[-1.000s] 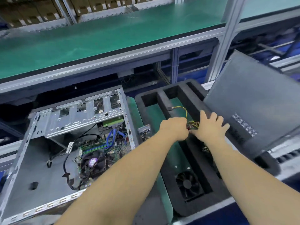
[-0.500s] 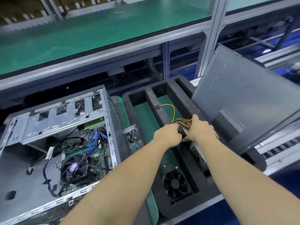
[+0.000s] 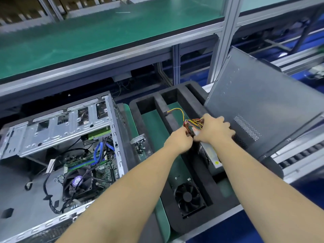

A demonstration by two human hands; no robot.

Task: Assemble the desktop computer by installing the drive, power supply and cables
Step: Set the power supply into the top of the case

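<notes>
Both hands work at the cable bundle (image 3: 193,124) of the power supply (image 3: 209,153), which sits in the black foam tray (image 3: 175,97) right of the open computer case (image 3: 57,130). Left hand (image 3: 178,142): grip closed, pinching the cables. Right hand (image 3: 214,130): grip curled over the bundle and the unit's far end.

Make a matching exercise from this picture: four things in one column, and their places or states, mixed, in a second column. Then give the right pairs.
Things:
1. computer case
2. cable bundle
3. side panel
4. black fan

Places or states:
A. leans tilted at the right
B. lies in the foam tray's near pocket
C. lies open at the left
D. held by both hands

Pairs: 1-C, 2-D, 3-A, 4-B
</notes>
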